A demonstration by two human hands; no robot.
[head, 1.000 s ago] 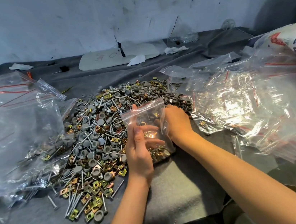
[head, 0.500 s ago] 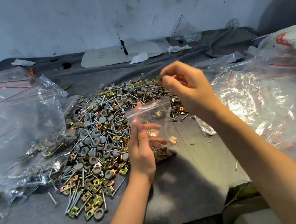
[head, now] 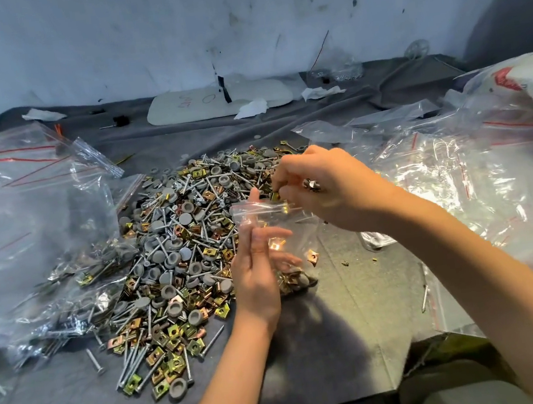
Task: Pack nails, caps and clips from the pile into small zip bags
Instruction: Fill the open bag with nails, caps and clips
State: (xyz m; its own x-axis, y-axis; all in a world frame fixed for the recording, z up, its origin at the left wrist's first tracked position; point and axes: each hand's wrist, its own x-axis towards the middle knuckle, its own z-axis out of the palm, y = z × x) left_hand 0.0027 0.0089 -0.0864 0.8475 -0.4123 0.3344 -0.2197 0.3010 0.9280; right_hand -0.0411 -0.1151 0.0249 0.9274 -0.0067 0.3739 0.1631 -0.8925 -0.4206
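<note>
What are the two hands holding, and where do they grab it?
The left hand holds a small zip bag by its left side, mouth open. The right hand pinches a gold clip in its fingertips above the mouth.

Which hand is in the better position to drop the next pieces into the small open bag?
The right hand, probably. It is pinched on small gold clips directly over the mouth of the small zip bag. The left hand is occupied: it holds that bag upright and open.

Grey caps (head: 186,220), silver nails (head: 133,361) and brass-yellow clips (head: 172,333) lie on dark grey cloth (head: 313,365); clear bags (head: 21,207) carry red stripes.
</note>
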